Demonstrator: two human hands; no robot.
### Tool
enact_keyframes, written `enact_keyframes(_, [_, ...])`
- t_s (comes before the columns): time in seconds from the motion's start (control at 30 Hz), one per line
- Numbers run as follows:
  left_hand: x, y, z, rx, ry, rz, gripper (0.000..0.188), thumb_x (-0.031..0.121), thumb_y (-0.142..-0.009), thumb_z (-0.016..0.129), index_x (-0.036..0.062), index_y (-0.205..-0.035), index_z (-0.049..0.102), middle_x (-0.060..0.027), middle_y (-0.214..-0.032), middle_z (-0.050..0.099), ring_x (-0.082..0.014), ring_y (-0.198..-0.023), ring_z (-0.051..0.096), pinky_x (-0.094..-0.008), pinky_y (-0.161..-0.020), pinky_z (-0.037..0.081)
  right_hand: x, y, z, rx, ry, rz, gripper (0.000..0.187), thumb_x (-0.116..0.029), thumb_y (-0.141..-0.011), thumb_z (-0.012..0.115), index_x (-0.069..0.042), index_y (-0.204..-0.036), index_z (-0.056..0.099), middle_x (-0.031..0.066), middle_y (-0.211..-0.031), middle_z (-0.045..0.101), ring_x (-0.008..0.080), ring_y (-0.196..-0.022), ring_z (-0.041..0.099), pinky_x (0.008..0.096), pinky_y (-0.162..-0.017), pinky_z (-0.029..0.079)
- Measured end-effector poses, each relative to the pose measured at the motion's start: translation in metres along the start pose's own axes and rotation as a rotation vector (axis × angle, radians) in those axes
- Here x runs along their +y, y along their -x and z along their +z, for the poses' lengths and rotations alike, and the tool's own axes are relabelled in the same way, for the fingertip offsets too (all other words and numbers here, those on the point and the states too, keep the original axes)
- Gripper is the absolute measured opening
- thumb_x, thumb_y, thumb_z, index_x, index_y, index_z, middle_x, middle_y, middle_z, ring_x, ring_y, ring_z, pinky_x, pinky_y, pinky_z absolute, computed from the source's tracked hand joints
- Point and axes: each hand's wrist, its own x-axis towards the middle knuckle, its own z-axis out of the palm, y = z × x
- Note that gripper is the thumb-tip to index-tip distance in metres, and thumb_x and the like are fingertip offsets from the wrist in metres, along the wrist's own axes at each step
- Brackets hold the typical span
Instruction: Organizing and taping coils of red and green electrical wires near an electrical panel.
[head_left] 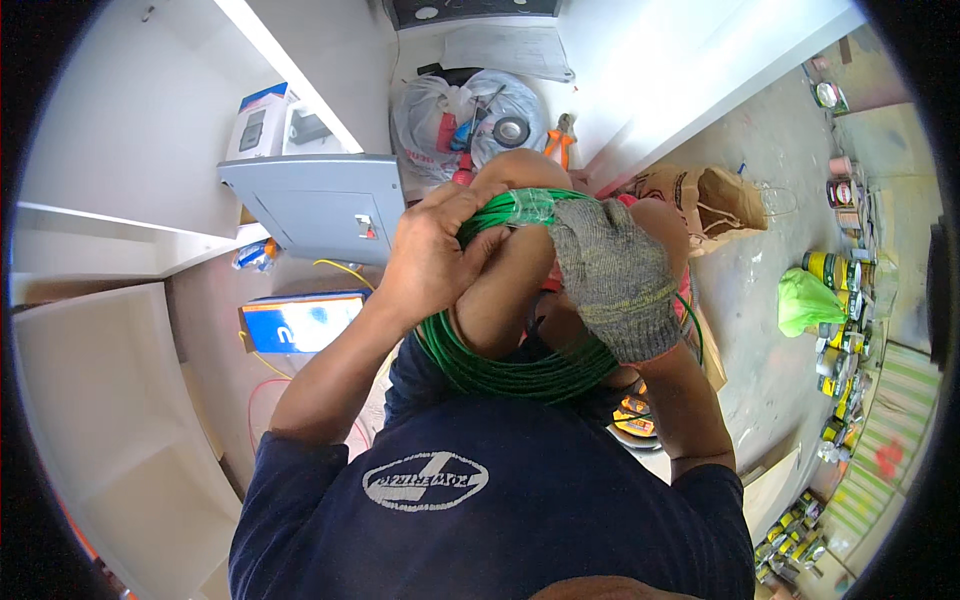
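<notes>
A coil of green wire (510, 378) hangs looped around my bent knee, its near side resting by my lap. A strip of clear plastic (532, 207) wraps its far side. My bare left hand (435, 248) grips the coil just left of that strip, thumb and fingers closed on the strands. My right hand (615, 280), in a grey knitted glove, is closed at the coil to the right of the strip; its fingertips are partly hidden. A loose green strand runs down beside my right wrist.
Ahead lie a plastic bag (415, 115), a roll of black tape (511, 131) and orange-handled pliers (560, 148). To the left stand a grey electrical panel (310, 200) and a blue-and-white box (300, 325). A paper bag (690, 195) and several cans (835, 268) are on the right.
</notes>
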Motion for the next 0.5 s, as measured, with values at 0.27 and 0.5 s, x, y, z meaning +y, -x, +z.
enact_keyframes(0.27, [-0.009, 0.011, -0.008, 0.063, 0.048, -0.022, 0.035, 0.002, -0.074, 0.073, 0.0035, -0.108, 0.067, -0.0165, -0.09, 0.066, -0.0322, -0.081, 0.064, -0.0365, -0.073, 0.051, -0.015, 0.033, -0.054, 0.116, -0.05, 0.513, 0.044, -0.011, -0.079, 0.063, -0.006, -0.122, 0.059, 0.0135, -0.118, 0.061, 0.034, -0.109, 0.058, 0.0393, -0.094, 0.047])
enact_keyframes(0.5, [0.033, -0.02, -0.04, -0.489, -0.166, -0.026, 0.055, 0.03, -0.075, 0.079, 0.007, -0.12, 0.06, -0.0222, -0.102, 0.066, -0.0313, -0.096, 0.066, -0.0377, -0.086, 0.05, 0.019, 0.105, 0.0, 0.286, -0.306, 0.339, 0.04, -0.018, -0.084, 0.064, -0.005, -0.122, 0.06, 0.0152, -0.125, 0.061, 0.0283, -0.117, 0.056, 0.042, -0.108, 0.035])
